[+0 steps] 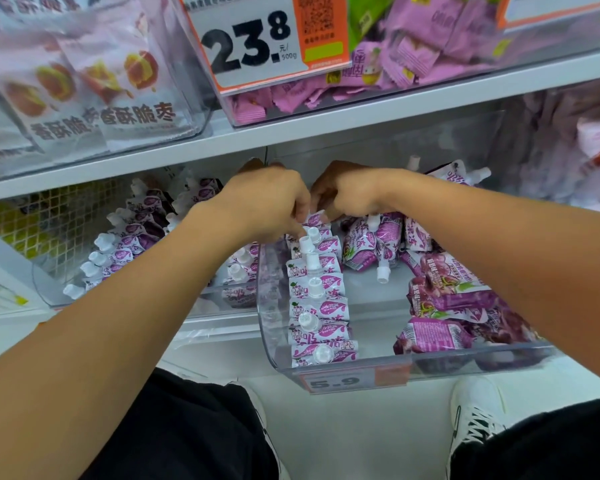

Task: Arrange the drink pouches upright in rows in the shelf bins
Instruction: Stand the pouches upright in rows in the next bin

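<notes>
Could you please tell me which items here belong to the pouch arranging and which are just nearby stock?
Job: upright pouch row; loose pouches; clear bin; left hand; right hand.
Nearby: pink candy; jujube bags; price tag.

Purple-and-white drink pouches (pixel 317 292) with white caps (pixel 314 287), clear bin (pixel 267 306), orange-and-white price tag (pixel 354 379), black-striped white shoe (pixel 475 417)

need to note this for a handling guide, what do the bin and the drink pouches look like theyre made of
The bin looks like clear rigid plastic: the pouches show through its curved, glossy wall. The drink pouches look like printed flexible film, probably laminated plastic, shiny and creased, each with a white cap that looks like hard opaque plastic.
</notes>
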Tool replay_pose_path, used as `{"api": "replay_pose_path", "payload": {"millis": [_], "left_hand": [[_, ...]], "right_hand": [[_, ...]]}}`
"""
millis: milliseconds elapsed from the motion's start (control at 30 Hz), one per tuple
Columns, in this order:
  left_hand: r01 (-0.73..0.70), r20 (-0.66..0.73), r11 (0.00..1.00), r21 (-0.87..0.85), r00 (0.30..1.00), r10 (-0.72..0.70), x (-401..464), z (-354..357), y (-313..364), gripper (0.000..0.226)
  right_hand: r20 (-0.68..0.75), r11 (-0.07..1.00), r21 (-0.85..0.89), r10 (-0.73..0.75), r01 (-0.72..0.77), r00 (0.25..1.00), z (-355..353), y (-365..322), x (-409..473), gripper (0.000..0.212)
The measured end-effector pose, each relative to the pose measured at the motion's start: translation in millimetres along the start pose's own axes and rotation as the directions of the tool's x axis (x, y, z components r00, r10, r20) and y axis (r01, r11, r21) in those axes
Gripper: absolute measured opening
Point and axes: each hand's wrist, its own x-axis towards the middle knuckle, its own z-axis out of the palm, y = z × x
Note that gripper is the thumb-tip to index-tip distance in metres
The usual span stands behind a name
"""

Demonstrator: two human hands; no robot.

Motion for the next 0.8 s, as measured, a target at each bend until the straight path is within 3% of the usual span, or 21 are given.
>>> {"api": "replay_pose_path", "payload": {"millis": [100, 200, 267, 400, 533, 633, 800], "left_hand": [[0.029, -0.038, 0.999, 0.016, 0.999, -0.029, 3, 3, -2, 0.013], [0.029, -0.113, 0.999, 0.033, 0.993, -0.025, 4, 6, -6, 0.015], [0.02, -0.101, 0.998, 0.061, 0.995, -0.014, 6, 7, -6, 0.027], [0.013, -0.015, 0.989, 0.146, 1.0, -0.01, 17, 12, -6, 0.037], [0.047, 0.103, 0.997, 0.068, 0.993, -0.054, 21, 12, -8, 0.046], [0.035, 0.073, 0.995, 0.094, 0.996, -0.042, 26, 9, -11, 0.038], [0.033, 0.083, 0.987, 0.154, 0.995, -0.046, 36, 12, -9, 0.034]], "right_hand": [[-0.053, 0.983, -0.183, -0.002, -0.008, 0.999, 9, -4, 5, 0.024], [-0.104, 0.985, -0.171, -0.019, 0.001, 0.994, -1, -2, -2, 0.03], [-0.176, 0.979, -0.204, -0.016, -0.021, 0.984, -9, 6, -12, 0.036], [-0.201, 0.883, -0.456, 0.016, -0.108, 0.979, -4, 7, -24, 0.043], [-0.229, 0.822, -0.544, 0.047, -0.167, 0.972, -7, 0, -32, 0.028], [-0.239, 0.815, -0.542, 0.083, -0.204, 0.967, -12, 0, -33, 0.018], [-0.322, 0.836, -0.524, -0.02, -0.161, 0.946, -9, -3, -28, 0.015]]}}
